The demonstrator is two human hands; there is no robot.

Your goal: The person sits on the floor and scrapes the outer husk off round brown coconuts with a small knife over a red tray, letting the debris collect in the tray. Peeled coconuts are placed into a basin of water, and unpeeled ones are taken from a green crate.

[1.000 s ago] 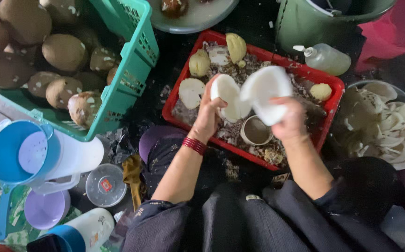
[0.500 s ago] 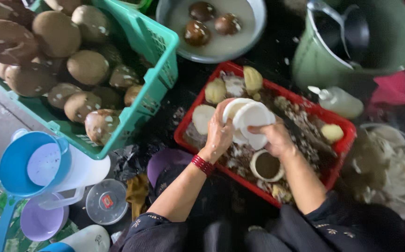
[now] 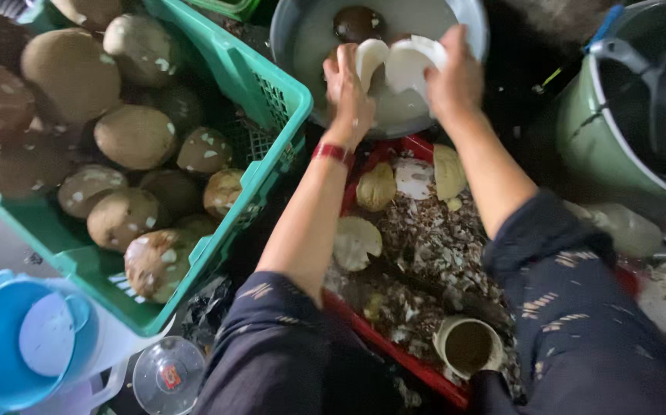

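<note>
To the left of my hands sits the biggest thing in view, a green crate (image 3: 268, 115) heaped with brown coconuts (image 3: 135, 136), many flecked with white. To the right of my hands stands a green bucket (image 3: 602, 131), its rim dark and a blue handle showing at the top. Below my hands, between my forearms, lies a red tray (image 3: 410, 361) strewn with brown shavings (image 3: 433, 246) and several pale peeled pieces (image 3: 357, 243); a small cream cup (image 3: 468, 346) stands in it near my right elbow. Right under my hands is a grey basin (image 3: 294, 46) of cloudy water with a dark brown coconut (image 3: 357, 23) in it, just above my left hand. Far down to the left, well away from both hands, I see a blue and white jug (image 3: 33, 346) and, beside it, a clear round lid (image 3: 168, 376).

My left hand (image 3: 346, 88) is closed around one white coconut piece (image 3: 369, 60), fingers curled over its edge. My right hand (image 3: 456, 77) grips the other white coconut piece (image 3: 414, 63) from the right side. The two pieces nearly touch between my hands, held over the basin; I cannot tell whether they dip into the water. A red band (image 3: 333, 152) circles my left wrist.
</note>
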